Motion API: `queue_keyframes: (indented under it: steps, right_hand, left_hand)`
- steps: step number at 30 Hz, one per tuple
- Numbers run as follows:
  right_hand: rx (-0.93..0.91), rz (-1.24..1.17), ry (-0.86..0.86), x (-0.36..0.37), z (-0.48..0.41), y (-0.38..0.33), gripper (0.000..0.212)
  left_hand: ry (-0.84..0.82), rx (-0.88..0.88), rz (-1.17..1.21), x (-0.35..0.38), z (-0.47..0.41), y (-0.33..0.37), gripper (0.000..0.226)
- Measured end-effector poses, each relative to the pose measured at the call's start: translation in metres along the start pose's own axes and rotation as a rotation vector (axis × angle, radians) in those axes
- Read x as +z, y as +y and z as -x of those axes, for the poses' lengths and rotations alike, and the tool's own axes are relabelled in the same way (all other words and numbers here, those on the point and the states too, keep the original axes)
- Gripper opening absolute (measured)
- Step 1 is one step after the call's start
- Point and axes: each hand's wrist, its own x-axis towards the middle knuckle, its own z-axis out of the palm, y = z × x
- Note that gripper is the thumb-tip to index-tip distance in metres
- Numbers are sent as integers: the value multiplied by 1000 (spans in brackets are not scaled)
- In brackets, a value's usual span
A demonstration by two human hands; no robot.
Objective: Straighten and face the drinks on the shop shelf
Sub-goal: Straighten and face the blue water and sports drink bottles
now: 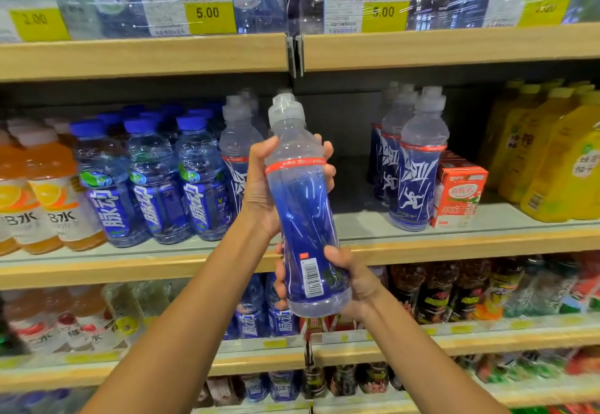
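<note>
1. While it hangs in the air in front of the middle shelf (454, 244), the sports bottle (302, 205) isn't touching the shelf at all, and it's tilted a bit with the cap leaning left.
2. The left hand (259, 186) has its grip curled round the upper half. The thumb is on the near side and the fingertips poke out on the far side by the red band.
3. The right hand (352, 280) has its grip wrapped round the base, thumb lying on the blue label.
4. Contents look like clear liquid under a blue wrap, and the pale sport cap is on. Can't tell the fill level tbh. The barcode side faces the camera.
5. Straight behind it is a gap on the shelf. One matching bottle (237, 147) stands just left of the gap, partly hidden by the left hand. A row of matching bottles (418, 166) stands to the right, running-figure logos facing out.
6. Further left are blue-capped bottles (156, 179) of clear drink, then white-capped bottles of orange drink (55, 192).
7. A red carton (457, 192) sits right up against the right-hand row, and beyond it are yellow bottles (552, 153).
8. Yellow price tags (211, 17) hang on the shelf above, and two of them read 5.00.
</note>
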Motion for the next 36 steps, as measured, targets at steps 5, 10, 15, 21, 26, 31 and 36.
queue_keyframes:
  steps: [5, 10, 15, 21, 26, 31, 36]
  right_hand:
    - [-85, 167, 310, -2, 7, -2, 85]
    - [-193, 429, 605, 0, 13, -11, 70]
    - [-357, 679, 811, 5, 5, -2, 44]
    - [-390, 952, 1059, 9, -6, 15, 67]
    - [-367, 949, 941, 4, -4, 18, 59]
    - [-205, 628, 639, -3, 11, -6, 73]
    - [-74, 206, 284, -7, 24, -23, 57]
  left_hand:
    - [229, 53, -302, -9, 6, 4, 69]
    - [618, 253, -729, -4, 8, 8, 38]
    - [685, 432, -1016, 11, 9, -8, 38]
    - [826, 498, -957, 23, -5, -22, 39]
    - [876, 533, -942, 18, -10, -19, 31]
    - [778, 385, -766, 14, -5, -8, 15]
    - [413, 84, -451, 10, 2, 4, 80]
